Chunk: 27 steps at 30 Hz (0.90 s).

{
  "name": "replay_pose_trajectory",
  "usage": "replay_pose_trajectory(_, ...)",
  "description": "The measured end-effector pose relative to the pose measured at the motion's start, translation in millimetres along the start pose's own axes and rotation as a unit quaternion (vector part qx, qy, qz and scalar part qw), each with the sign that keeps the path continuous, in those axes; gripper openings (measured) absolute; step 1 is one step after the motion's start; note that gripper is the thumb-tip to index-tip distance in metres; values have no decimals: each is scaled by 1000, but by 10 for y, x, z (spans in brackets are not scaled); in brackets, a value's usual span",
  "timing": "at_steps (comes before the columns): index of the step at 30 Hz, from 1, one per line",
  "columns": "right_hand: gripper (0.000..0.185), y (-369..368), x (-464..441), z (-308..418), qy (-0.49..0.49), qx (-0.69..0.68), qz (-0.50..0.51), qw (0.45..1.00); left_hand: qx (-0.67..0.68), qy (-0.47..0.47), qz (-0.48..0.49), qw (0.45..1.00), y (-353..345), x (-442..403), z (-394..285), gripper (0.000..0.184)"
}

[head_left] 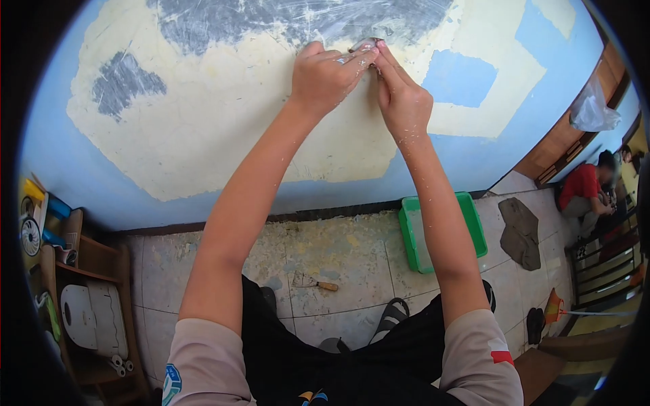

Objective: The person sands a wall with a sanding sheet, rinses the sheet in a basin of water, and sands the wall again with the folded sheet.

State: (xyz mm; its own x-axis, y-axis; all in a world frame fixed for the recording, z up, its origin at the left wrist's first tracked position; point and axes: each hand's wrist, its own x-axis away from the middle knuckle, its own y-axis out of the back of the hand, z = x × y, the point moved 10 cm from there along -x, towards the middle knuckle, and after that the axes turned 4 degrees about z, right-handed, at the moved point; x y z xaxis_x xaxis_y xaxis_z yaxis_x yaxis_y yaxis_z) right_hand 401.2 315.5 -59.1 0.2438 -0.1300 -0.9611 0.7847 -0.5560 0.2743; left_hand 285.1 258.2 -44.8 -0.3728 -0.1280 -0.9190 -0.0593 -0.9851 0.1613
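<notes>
Both my hands are raised against the wall, where pale yellow, blue and grey patches show. My left hand is closed, its fingertips pressed round a small object at the lower edge of the large grey patch. From the right, my right hand pinches the same object with thumb and fingers. The object is mostly hidden by my fingers, and what it is I cannot make out. White flakes cling to my fingers and forearms. A scraper with a wooden handle lies on the floor below.
A green tub stands by the wall's foot, beside a brown cloth. Paint flakes litter the tiled floor. Wooden shelves are at the left. At the far right a person in red sits near a railing.
</notes>
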Motion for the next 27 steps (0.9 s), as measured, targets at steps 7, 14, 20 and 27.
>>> replay_pose_trajectory(7,35,-361,2,575,11,-53,4,999,-26,-3,42,999,472,231,472,25)
replay_pose_trajectory(14,35,-177,-13,261,-5,-10,26,1000,-24,-10,-1,1000,222,133,205,27)
replay_pose_trajectory(20,39,-248,30,147,-33,-64,9,997,-7,-3,22,1000,168,107,201,30)
replay_pose_trajectory(27,35,-379,-97,582,3,-106,12,994,-31,-10,27,999,524,279,526,37)
